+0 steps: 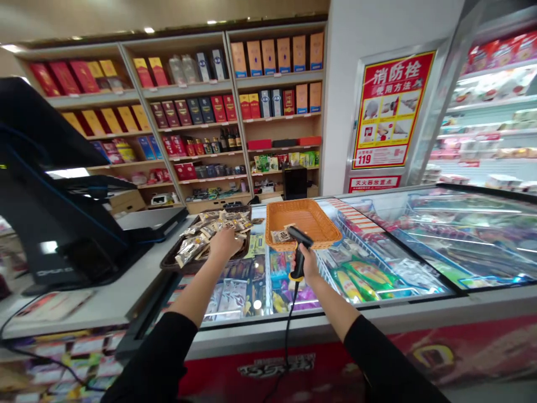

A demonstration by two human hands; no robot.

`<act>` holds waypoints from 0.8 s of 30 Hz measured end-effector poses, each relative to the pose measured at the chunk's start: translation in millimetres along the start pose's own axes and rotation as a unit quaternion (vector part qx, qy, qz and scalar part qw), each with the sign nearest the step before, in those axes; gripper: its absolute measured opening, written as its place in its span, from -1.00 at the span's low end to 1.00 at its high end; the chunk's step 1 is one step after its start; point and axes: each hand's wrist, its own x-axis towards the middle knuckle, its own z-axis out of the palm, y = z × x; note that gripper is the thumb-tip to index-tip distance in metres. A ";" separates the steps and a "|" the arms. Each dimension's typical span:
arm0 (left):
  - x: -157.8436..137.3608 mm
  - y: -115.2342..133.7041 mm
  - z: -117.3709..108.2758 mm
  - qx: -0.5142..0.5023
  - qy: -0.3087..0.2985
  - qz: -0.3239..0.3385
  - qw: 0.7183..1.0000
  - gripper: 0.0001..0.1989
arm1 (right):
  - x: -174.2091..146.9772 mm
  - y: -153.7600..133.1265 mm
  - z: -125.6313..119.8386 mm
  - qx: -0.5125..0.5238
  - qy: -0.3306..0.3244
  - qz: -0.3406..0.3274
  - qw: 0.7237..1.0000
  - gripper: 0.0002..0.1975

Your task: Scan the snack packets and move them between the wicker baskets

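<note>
My left hand (224, 244) is over a dark brown woven basket (171, 262) heaped with small beige and silver snack packets (192, 247). Its fingers are curled down onto a packet among the others, with the fingertips partly hidden. In my right hand (309, 263) is a black and yellow barcode scanner (299, 260), held upright by its handle with a cable hanging down. The scanner's head covers part of an orange-brown wicker basket (329, 232). Inside that basket, beside the scanner's head, lies a snack packet (280, 236).
Both baskets rest on the glass top of a chest freezer (247, 305) filled with packaged goods. To the left, a black checkout terminal (54, 224) stands on a counter (96, 313). Shelves (201, 126) of boxes and bottles line the back wall.
</note>
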 end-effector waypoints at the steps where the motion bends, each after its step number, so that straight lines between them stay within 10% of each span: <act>1: -3.3 -4.9 1.1 0.013 -0.020 -0.010 1.000 -0.55 | -1.4 1.7 0.9 -0.005 -0.004 0.005 1.000 -0.55; 15: -24.4 -2.8 2.9 0.000 -0.028 0.032 0.999 -0.71 | -7.4 10.2 0.2 -0.053 -0.005 -0.003 0.999 -0.55; 24: 27.8 25.3 15.8 -0.366 0.101 0.035 0.924 -0.65 | -10.8 7.3 7.1 -0.063 -0.036 -0.017 0.997 -0.55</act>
